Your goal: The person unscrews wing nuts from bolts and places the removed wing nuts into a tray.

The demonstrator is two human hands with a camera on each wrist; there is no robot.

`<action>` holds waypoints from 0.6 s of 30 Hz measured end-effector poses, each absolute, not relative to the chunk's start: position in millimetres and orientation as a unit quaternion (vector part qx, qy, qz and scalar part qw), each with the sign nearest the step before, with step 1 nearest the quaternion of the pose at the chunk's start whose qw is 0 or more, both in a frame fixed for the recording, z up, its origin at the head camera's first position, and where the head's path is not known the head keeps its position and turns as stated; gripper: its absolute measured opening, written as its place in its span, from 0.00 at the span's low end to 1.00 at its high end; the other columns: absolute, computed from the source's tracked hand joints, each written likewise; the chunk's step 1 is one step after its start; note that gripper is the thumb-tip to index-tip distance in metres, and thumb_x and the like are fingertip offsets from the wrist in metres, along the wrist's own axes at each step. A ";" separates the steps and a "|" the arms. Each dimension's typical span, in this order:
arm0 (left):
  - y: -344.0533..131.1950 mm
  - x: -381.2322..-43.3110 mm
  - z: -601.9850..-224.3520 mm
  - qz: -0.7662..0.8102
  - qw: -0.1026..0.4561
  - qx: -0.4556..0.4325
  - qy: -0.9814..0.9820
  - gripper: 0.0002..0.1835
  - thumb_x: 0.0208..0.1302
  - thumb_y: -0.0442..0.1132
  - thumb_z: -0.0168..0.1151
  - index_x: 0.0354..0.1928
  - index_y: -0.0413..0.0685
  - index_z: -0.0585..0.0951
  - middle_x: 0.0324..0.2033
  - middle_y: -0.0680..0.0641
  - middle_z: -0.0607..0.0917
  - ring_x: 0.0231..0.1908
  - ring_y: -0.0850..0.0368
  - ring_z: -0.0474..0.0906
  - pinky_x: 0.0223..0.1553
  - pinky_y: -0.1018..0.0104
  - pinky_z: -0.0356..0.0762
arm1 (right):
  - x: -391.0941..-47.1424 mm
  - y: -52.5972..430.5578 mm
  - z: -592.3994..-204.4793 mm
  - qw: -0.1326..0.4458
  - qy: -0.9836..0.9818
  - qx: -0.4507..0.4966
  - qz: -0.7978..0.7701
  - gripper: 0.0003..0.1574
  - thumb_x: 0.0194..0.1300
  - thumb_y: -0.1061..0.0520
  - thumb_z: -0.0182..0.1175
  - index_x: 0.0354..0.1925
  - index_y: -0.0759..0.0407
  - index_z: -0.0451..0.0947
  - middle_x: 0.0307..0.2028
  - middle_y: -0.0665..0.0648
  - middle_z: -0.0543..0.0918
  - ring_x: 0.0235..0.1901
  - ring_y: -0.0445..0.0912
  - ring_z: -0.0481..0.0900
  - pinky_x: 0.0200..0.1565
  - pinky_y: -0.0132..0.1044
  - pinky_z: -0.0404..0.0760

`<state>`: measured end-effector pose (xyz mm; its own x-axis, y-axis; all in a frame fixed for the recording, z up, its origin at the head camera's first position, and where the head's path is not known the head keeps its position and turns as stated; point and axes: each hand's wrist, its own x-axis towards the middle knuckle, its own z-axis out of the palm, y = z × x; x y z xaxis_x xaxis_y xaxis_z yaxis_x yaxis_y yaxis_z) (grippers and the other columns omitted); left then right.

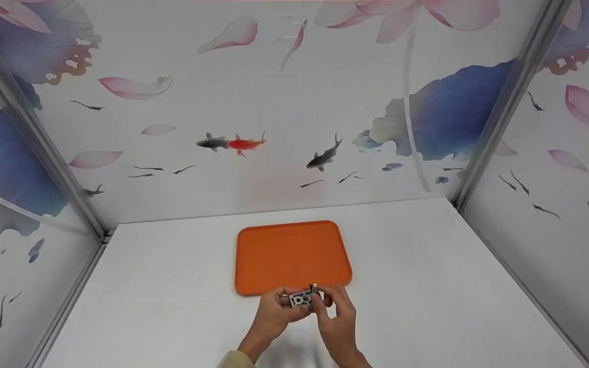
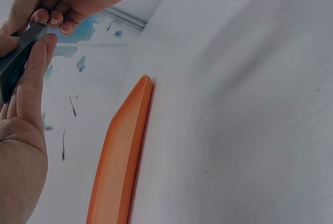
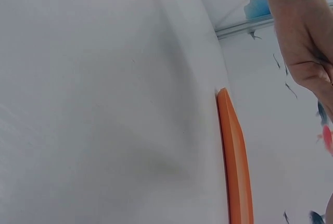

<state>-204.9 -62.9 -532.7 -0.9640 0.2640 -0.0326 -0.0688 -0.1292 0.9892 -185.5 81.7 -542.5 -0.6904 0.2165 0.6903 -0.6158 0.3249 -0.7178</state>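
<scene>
Above the tray's near edge, both hands hold a small dark-and-silver metal block (image 1: 300, 298) with round openings in its face, like a short piece of aluminium profile. My left hand (image 1: 273, 313) grips its left end, thumb in front. At the right end, my right hand (image 1: 338, 314) pinches with thumb and fingers, where a small bright metal piece (image 1: 314, 288) stands up. Seen from the left wrist, the block (image 2: 21, 60) is a dark, flat-sided bar between the fingers. The right wrist view shows the left hand (image 3: 307, 36), with the block out of frame.
Behind the hands, an orange tray (image 1: 292, 255) lies on the white table (image 1: 417, 286). White panels printed with fish and petals (image 1: 274, 102) enclose the back and sides, joined by metal corner posts (image 1: 504, 107).
</scene>
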 end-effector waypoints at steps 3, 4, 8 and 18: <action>-62.6 -205.5 -531.9 0.749 0.110 0.076 0.649 0.22 0.55 0.27 0.69 0.51 0.28 0.76 0.44 0.36 0.88 0.45 0.47 0.89 0.48 0.61 0.90 | -183.6 81.8 -537.7 0.370 -0.721 0.139 0.569 0.13 0.57 0.75 0.65 0.41 0.64 0.82 0.29 0.53 0.74 0.29 0.40 0.66 0.29 0.32 0.69; -62.7 -205.3 -532.1 0.749 0.108 0.076 0.650 0.21 0.55 0.27 0.69 0.51 0.28 0.76 0.44 0.36 0.88 0.45 0.47 0.89 0.47 0.61 0.90 | -183.4 81.8 -537.3 0.371 -0.719 0.139 0.571 0.13 0.57 0.76 0.64 0.40 0.65 0.82 0.29 0.53 0.74 0.29 0.40 0.66 0.29 0.32 0.69; -62.6 -205.5 -533.5 0.749 0.105 0.075 0.650 0.21 0.54 0.27 0.69 0.51 0.28 0.76 0.43 0.36 0.88 0.44 0.48 0.89 0.47 0.61 0.90 | -187.5 83.0 -545.2 0.371 -0.719 0.125 0.574 0.14 0.58 0.75 0.64 0.41 0.63 0.82 0.29 0.53 0.74 0.29 0.40 0.66 0.29 0.33 0.69; -63.7 -205.8 -533.4 0.750 0.109 0.072 0.648 0.21 0.55 0.28 0.70 0.51 0.29 0.76 0.44 0.37 0.89 0.42 0.49 0.90 0.46 0.63 0.90 | -196.9 87.5 -561.1 0.370 -0.718 0.086 0.583 0.12 0.59 0.71 0.66 0.39 0.58 0.80 0.29 0.52 0.71 0.29 0.39 0.66 0.27 0.31 0.68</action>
